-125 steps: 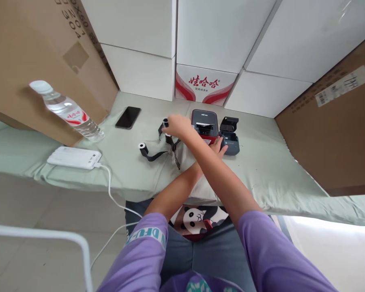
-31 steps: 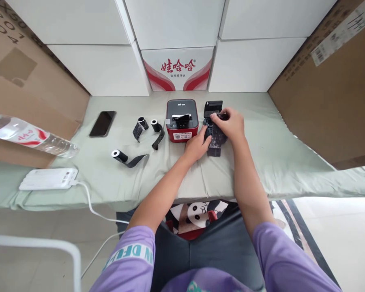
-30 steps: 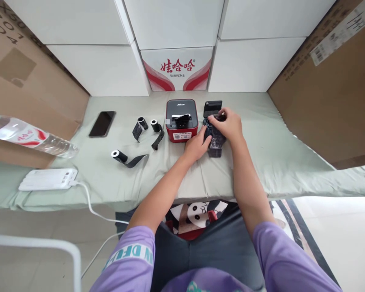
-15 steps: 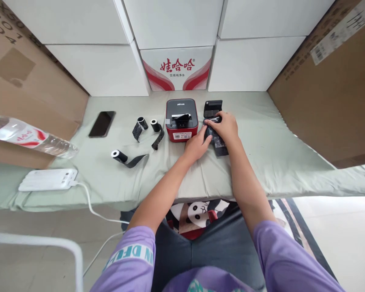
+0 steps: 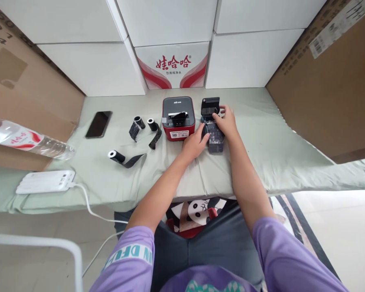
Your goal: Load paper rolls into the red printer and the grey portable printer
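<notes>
A small black portable printer (image 5: 205, 126) lies on the cloth-covered surface with its hinged lid (image 5: 210, 106) raised at the back. A dark, shiny strip (image 5: 215, 138) runs from it toward me over the cloth. My left hand (image 5: 196, 142) grips the printer's left side, thumb and fingers against its edge. On the other side, my right hand (image 5: 228, 123) holds it near the lid's hinge, with the thumb over the inside and the fingers at the right edge. The fingers partly hide the compartment. Just left of it stands a red and black box-shaped printer (image 5: 179, 117).
Three partly unrolled black rolls lie to the left: one roll (image 5: 117, 156) in front, another roll (image 5: 137, 123) and a third roll (image 5: 152, 125) behind. Farther left are a phone (image 5: 99, 124), a power bank (image 5: 45, 181) and a water bottle (image 5: 30, 139). Cartons (image 5: 325, 97) border the surface.
My right hand has shifted from over the compartment to the printer's right edge, uncovering more of the inside and the strip. My left hand stays at the left side.
</notes>
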The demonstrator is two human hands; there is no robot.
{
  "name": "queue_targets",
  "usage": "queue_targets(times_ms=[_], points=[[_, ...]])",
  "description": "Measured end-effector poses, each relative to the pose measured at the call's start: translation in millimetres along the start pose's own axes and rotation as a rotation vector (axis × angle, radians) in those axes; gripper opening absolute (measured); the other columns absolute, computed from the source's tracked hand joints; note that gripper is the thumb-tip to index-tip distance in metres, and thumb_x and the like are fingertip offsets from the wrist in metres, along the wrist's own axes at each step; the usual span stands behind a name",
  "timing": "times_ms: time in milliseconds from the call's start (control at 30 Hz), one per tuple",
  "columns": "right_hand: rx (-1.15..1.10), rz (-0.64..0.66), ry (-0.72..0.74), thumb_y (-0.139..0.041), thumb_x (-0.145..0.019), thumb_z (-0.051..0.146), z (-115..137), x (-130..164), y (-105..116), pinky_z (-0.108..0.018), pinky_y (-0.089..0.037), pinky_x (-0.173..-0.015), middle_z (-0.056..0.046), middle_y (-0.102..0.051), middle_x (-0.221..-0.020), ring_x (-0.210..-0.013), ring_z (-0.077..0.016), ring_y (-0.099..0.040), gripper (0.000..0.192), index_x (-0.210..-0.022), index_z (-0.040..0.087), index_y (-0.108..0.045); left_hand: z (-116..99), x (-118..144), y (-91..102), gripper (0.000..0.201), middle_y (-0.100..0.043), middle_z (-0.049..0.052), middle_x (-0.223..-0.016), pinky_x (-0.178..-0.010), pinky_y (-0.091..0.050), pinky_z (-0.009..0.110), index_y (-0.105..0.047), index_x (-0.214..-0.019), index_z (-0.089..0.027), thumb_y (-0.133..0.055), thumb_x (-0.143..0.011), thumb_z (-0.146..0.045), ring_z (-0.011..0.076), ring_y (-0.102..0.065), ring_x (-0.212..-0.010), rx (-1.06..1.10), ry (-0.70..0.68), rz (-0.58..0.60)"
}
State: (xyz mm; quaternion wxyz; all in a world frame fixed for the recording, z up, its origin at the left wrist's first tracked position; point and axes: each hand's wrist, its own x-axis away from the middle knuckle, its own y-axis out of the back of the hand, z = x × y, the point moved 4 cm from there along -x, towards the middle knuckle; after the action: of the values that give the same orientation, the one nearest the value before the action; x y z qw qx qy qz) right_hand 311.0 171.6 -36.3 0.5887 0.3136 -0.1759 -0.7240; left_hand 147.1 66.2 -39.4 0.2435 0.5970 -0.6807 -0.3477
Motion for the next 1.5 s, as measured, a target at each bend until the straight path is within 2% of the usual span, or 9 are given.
queue_targets(times_ms=[133, 267, 500, 633, 800, 967, 1267, 1400, 1500], points=[[-0.344, 0.178, -0.103, -0.072, -0.067, 0.028, -9.4, -5.4, -0.9, -0.049, -0.058, -0.092, -0.011, -0.063, -0.126, -0.104, -0.0288, -0.064, 0.078, -0.142, 0.028, -0.051, -0.1, -0.3, 0.2, 0.062, -0.057, 0.01, -0.158, -0.11, -0.05, 0.038, -0.036, -0.166, -0.021, -0.038, -0.109, -0.046, 0.0302, -0.062, -0.138, 0.009, -0.002, 0.002], [-0.425, 0.204, -0.176, -0.072, -0.059, 0.02, -11.3, -4.1, -2.9, -0.048, -0.06, -0.088, -0.008, -0.067, -0.113, -0.095, -0.0274, -0.067, 0.082, -0.139, 0.027, -0.053, 0.0, -0.7, 0.1, 0.062, -0.059, 0.011, -0.157, -0.108, -0.051, 0.038, -0.036, -0.166, -0.02, -0.038, -0.109, -0.046, 0.0307, -0.064, -0.136, 0.011, -0.004, 0.0], [-0.41, 0.145, -0.275, -0.07, -0.058, 0.02, -15.7, -7.7, -14.7, -0.05, -0.057, -0.097, -0.006, -0.068, -0.099, -0.09, -0.0262, -0.068, 0.063, -0.12, 0.019, -0.059, 0.1, -0.7, 0.6, 0.062, -0.061, 0.012, -0.154, -0.107, -0.052, 0.039, -0.036, -0.166, -0.02, -0.039, -0.109, -0.044, 0.0312, -0.065, -0.133, 0.011, 0.003, 0.006], [-0.582, 0.144, -0.212, -0.075, -0.063, 0.031, -14.6, -10.7, -12.6, -0.046, -0.054, -0.104, -0.008, -0.073, -0.111, -0.105, -0.027, -0.068, 0.055, -0.115, 0.021, -0.062, 0.0, -0.6, 0.1, 0.062, -0.058, 0.013, -0.157, -0.108, -0.052, 0.042, -0.037, -0.166, -0.017, -0.04, -0.109, -0.042, 0.0333, -0.064, -0.135, 0.029, -0.007, -0.002], [-0.762, 0.143, -0.253, -0.072, -0.073, 0.057, -14.0, -12.6, -4.1, -0.039, -0.053, -0.094, -0.004, -0.071, -0.132, -0.116, -0.0267, -0.063, 0.062, -0.128, 0.029, -0.066, -0.6, 1.1, -0.9, 0.075, -0.04, 0.013, -0.171, -0.112, -0.051, 0.042, -0.032, -0.168, -0.016, -0.056, -0.098, -0.031, 0.0352, -0.056, -0.144, 0.022, -0.067, 0.003], [-0.823, 0.117, -0.258, -0.072, -0.069, 0.063, -13.2, -12.2, 0.9, -0.032, -0.051, -0.082, -0.001, -0.069, -0.134, -0.114, -0.0248, -0.063, 0.065, -0.125, 0.03, -0.067, 0.3, 3.7, -4.7, 0.083, -0.018, 0.004, -0.179, -0.096, -0.059, 0.043, -0.035, -0.168, -0.039, -0.059, -0.091, -0.017, 0.0341, -0.072, -0.118, -0.067, -0.132, 0.058], [-0.821, 0.139, -0.221, -0.069, -0.066, 0.049, -10.2, -10.3, 9.8, -0.034, -0.048, -0.083, -0.004, -0.07, -0.118, -0.11, -0.0245, -0.063, 0.043, -0.103, 0.025, -0.068, 2.7, 2.7, -7.4, 0.036, -0.036, 0.007, -0.173, -0.089, -0.059, 0.038, -0.075, -0.135, -0.033, -0.057, -0.104, -0.033, 0.0265, -0.075, -0.106, 0.048, -0.284, -0.108], [-0.804, 0.19, -0.259, -0.067, -0.057, 0.031, -11.6, -10.5, 6.4, -0.037, -0.049, -0.088, -0.006, -0.07, -0.113, -0.106, -0.024, -0.062, 0.045, -0.101, 0.022, -0.069, -0.2, 4.6, -4.1, 0.036, -0.046, 0.008, -0.167, -0.085, -0.06, 0.034, -0.077, -0.131, -0.029, -0.051, -0.107, -0.033, 0.0244, -0.075, -0.105, 0.075, -0.347, -0.166], [-0.765, 0.232, -0.312, -0.064, -0.05, 0.023, -13.2, -9.1, 0.9, -0.036, -0.05, -0.086, -0.007, -0.069, -0.106, -0.097, -0.0227, -0.062, 0.053, -0.103, 0.02, -0.07, -2.5, 5.3, -1.6, 0.042, -0.042, 0.008, -0.17, -0.085, -0.06, 0.033, -0.069, -0.143, -0.028, -0.047, -0.107, -0.031, 0.0242, -0.075, -0.107, 0.049, -0.332, -0.172]])
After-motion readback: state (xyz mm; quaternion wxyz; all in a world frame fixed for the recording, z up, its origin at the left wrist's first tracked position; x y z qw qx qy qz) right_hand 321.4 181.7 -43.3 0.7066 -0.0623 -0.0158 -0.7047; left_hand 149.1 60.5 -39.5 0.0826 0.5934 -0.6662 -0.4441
